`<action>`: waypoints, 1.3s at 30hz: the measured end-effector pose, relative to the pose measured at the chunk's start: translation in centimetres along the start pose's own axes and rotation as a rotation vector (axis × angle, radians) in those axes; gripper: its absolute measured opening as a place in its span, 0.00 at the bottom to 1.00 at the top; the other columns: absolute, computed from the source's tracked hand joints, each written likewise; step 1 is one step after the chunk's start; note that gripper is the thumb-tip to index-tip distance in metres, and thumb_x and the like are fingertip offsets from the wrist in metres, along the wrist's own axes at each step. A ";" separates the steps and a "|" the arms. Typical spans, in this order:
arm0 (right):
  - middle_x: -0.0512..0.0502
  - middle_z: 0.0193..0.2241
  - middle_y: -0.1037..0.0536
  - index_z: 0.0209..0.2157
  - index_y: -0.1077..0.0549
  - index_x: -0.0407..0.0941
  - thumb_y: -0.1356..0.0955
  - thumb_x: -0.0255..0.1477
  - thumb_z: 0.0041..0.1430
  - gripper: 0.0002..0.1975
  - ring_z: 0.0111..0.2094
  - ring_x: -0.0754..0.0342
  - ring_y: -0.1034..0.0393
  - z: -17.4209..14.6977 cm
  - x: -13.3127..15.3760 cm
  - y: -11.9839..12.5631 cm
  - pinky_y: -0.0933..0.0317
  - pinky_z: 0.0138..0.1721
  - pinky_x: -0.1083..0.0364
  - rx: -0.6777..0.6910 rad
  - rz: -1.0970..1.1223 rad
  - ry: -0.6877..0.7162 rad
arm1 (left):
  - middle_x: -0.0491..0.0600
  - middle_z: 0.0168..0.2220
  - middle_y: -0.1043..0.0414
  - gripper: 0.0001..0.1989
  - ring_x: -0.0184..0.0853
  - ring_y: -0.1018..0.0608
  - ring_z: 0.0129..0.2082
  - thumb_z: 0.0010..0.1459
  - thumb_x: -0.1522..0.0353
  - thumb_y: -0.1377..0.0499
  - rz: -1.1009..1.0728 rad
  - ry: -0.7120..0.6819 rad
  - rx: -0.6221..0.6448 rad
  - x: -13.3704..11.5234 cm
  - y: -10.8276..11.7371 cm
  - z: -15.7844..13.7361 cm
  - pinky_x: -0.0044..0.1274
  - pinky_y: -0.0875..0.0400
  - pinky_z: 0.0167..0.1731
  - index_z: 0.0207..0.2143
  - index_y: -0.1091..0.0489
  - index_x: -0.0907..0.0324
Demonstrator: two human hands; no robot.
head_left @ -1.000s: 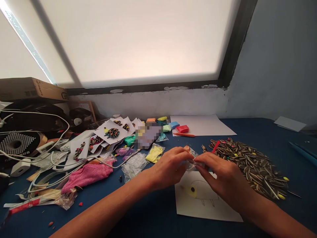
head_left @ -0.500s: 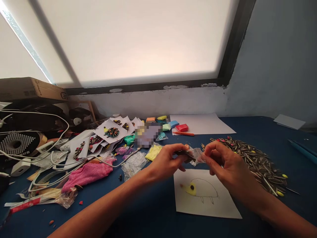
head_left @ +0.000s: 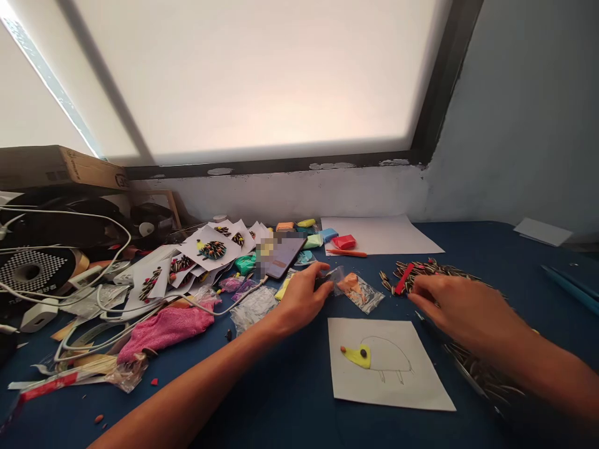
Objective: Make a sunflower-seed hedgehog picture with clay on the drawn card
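My left hand [head_left: 306,290] rests low over the table, thumb and fingers closed on a small clear plastic bag [head_left: 335,275], whose contents are mostly hidden. Touching this bag or close beside it is another clear bag with orange clay [head_left: 354,288]. Curled over the pile of sunflower seeds [head_left: 486,374] is my right hand [head_left: 452,305]. A long thin metal tool [head_left: 470,373], blurred and perhaps tweezers, runs along its underside and seems to be in its grip. Before me lies white paper [head_left: 397,393] with an outlined hedgehog, its face [head_left: 358,355] in yellow clay with a dark eye.
A red strip [head_left: 404,279] lies against the seeds. Behind are a phone [head_left: 285,255] on a cable, red clay [head_left: 344,242], an orange stick tool [head_left: 347,253] and white paper [head_left: 388,234]. Finished hedgehog cards [head_left: 213,249], a pink cloth [head_left: 168,330] and cables crowd the left.
My hands have moved apart: the left back to the left with a bag, the right over the seeds. The orange clay bag now lies on the table; the metal tool has shifted and a red strip shows.
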State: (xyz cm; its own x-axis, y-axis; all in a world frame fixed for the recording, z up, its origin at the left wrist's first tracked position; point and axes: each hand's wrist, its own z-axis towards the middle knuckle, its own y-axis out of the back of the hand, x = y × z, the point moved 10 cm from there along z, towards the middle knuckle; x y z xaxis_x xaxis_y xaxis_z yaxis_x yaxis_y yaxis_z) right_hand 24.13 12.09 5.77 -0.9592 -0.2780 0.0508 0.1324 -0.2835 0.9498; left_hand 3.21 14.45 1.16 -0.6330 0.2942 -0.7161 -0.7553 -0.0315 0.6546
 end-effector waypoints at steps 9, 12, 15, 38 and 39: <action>0.47 0.14 0.30 0.13 0.38 0.48 0.32 0.30 0.50 0.16 0.16 0.51 0.35 -2.2 -2.0 -3.6 0.55 0.18 0.55 0.291 -0.022 -0.084 | 0.53 0.42 0.25 0.12 0.39 0.25 0.44 0.61 0.76 0.47 0.254 -0.433 0.181 -5.5 -2.7 -2.3 0.29 0.30 0.45 0.42 0.25 0.60; 0.48 0.14 0.31 0.15 0.37 0.48 0.32 0.30 0.50 0.13 0.15 0.52 0.37 -2.0 -2.3 -3.2 0.57 0.18 0.55 0.264 0.031 -0.112 | 0.52 0.40 0.26 0.09 0.38 0.26 0.42 0.58 0.76 0.44 0.276 -0.384 0.314 -4.9 -3.9 -2.6 0.27 0.31 0.42 0.38 0.24 0.60; 0.52 0.15 0.30 0.32 0.28 0.49 0.34 0.34 0.55 0.05 0.16 0.52 0.36 -1.9 -2.2 -2.3 0.51 0.18 0.55 0.232 0.135 -0.127 | 0.50 0.39 0.27 0.07 0.37 0.27 0.41 0.56 0.76 0.42 0.262 -0.341 0.335 -4.4 -4.0 -2.6 0.25 0.32 0.41 0.36 0.25 0.60; 0.51 0.19 0.27 0.26 0.24 0.50 0.39 0.46 0.63 0.20 0.20 0.54 0.32 -5.7 4.7 -4.4 0.36 0.20 0.58 0.142 0.907 -0.140 | 0.48 0.36 0.28 0.02 0.35 0.28 0.35 0.61 0.73 0.45 0.353 -0.469 0.263 -4.4 -5.2 -3.2 0.25 0.37 0.36 0.35 0.33 0.59; 0.51 0.19 0.26 0.24 0.25 0.50 0.39 0.45 0.63 0.21 0.21 0.54 0.30 -5.7 4.7 -4.1 0.35 0.20 0.59 0.109 0.879 -0.122 | 0.48 0.36 0.28 0.02 0.35 0.28 0.35 0.61 0.72 0.45 0.356 -0.465 0.265 -4.3 -5.3 -3.1 0.25 0.37 0.35 0.35 0.33 0.58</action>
State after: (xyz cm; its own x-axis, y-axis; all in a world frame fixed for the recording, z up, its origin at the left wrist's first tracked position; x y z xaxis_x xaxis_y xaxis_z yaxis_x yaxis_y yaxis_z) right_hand 20.50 6.68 0.37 -0.5431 -0.2527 0.8008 0.8138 0.0766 0.5761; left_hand 9.38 10.35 0.01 -0.6524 0.6945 -0.3034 -0.4072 0.0164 0.9132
